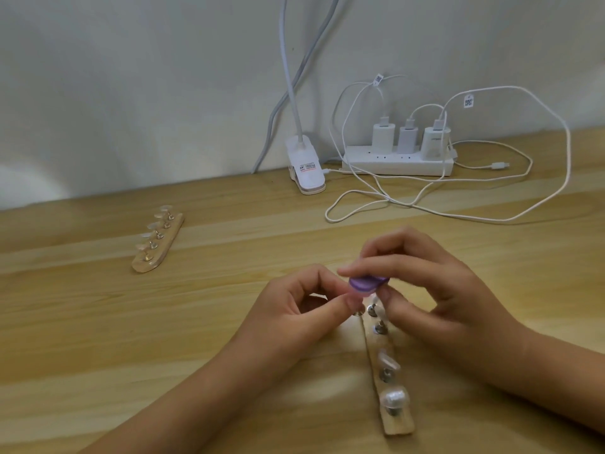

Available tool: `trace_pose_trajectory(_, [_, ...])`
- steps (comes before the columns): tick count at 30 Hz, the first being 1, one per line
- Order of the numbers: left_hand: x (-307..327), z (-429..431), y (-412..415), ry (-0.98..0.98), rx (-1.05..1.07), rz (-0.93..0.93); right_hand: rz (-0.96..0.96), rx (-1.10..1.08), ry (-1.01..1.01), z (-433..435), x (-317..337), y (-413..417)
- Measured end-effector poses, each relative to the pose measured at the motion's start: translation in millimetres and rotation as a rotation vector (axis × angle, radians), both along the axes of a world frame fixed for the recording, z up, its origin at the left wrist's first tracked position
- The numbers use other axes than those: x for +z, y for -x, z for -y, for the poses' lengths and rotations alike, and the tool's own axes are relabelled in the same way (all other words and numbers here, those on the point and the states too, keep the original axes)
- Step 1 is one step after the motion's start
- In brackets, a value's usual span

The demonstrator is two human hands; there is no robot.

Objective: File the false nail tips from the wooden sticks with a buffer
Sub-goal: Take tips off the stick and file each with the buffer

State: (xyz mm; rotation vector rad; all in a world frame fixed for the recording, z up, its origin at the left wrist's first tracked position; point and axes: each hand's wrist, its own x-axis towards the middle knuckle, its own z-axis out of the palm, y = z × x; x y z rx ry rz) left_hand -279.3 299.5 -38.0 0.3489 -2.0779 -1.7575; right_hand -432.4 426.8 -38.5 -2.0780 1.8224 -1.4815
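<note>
Purple buffer (pixel 366 283) is pinched in the right hand (pixel 425 290), forefinger on top and thumb underneath, right over the far end of the near stick (pixel 397 421). The left hand (pixel 304 303) has thumb and forefinger curled in tight, pinching a tip (pixel 353 293) just under the buffer's edge. It's pretty blurry there tbh, so I can't tell if buffer and tip actually touch.

The near stick lies on the wood table (pixel 98 322), running from the hands back toward the camera. It has more clear tips (pixel 391 398) sitting on little metal pins (pixel 379 329), and the right hand covers part of its far end.

The far stick (pixel 158 244) is well off to the left with its own row of clear tips, nobody touching it.

At the back by the wall there's a white power strip (pixel 397 163) with three chargers (pixel 406 139) plugged in, white cables (pixel 360 194) looping over the table, and a white lamp clip (pixel 306 168) beside it.
</note>
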Motion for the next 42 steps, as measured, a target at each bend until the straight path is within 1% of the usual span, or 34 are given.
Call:
trace_pose_trajectory(2, [-0.5, 0.3, -0.4, -0.001, -0.001, -0.005, -0.024, -0.002, -0.003, 0.1, -0.6, -0.1])
trace_pose_trajectory(5, [-0.6, 0.4, -0.6, 0.01, -0.001, -0.008, 0.009, -0.017, -0.012, 0.7, -0.2, 0.7])
trace_pose_trajectory(8, [-1.1, 0.4, 0.3, 0.02, 0.004, -0.013, -0.028, -0.014, -0.014, 1.7, -0.8, -0.4])
trace_pose_trajectory(11, [-2.3, 0.4, 0.9, 0.039, 0.017, -0.015, 0.006, -0.019, -0.024, 1.3, 0.0, -0.3])
trace_pose_trajectory(13, [-3.0, 1.5, 1.3, 0.036, 0.018, -0.024, -0.023, -0.022, -0.026, 2.1, -0.3, -0.1])
trace_pose_trajectory(16, [-3.5, 1.7, 1.0, 0.043, 0.02, -0.014, 0.022, -0.03, -0.057, 1.3, -0.6, 0.4])
trace_pose_trajectory(20, [-2.0, 1.2, 0.7, 0.034, 0.017, -0.024, 0.007, -0.023, -0.05, 0.4, 0.3, -0.9])
trace_pose_trajectory(22, [-1.0, 0.7, 0.2, 0.033, 0.028, -0.026, 0.049, -0.032, -0.063, -0.3, 0.9, -2.2])
trace_pose_trajectory(26, [1.4, -0.2, 0.8, 0.01, 0.038, -0.048, -0.049, -0.038, -0.027, -0.2, 1.2, -3.6])
trace_pose_trajectory(29, [0.2, 1.0, 1.1, 0.025, 0.063, -0.05, -0.012, -0.056, -0.01, 0.2, 2.3, -0.9])
trace_pose_trajectory(32, [-0.8, 2.3, 1.1, 0.074, 0.065, -0.069, -0.049, -0.054, 0.022, 2.1, 1.0, -0.3])
trace_pose_trajectory(35, [-1.0, 1.6, 0.9, 0.104, 0.058, -0.064, 0.003, -0.073, 0.034, 2.1, -0.3, 3.2])
trace_pose_trajectory(38, [-0.9, 1.0, 1.3, 0.143, 0.065, -0.056, 0.016, -0.055, 0.056, 2.5, -0.8, 3.3])
trace_pose_trajectory(40, [0.9, 1.2, 0.3, 0.13, 0.078, -0.057, 0.076, -0.061, 0.064, 3.6, -0.6, 6.9])
trace_pose_trajectory(42, [2.5, 0.6, -2.0, 0.182, 0.069, -0.064, 0.182, -0.095, 0.045, 4.8, 0.7, 13.8])
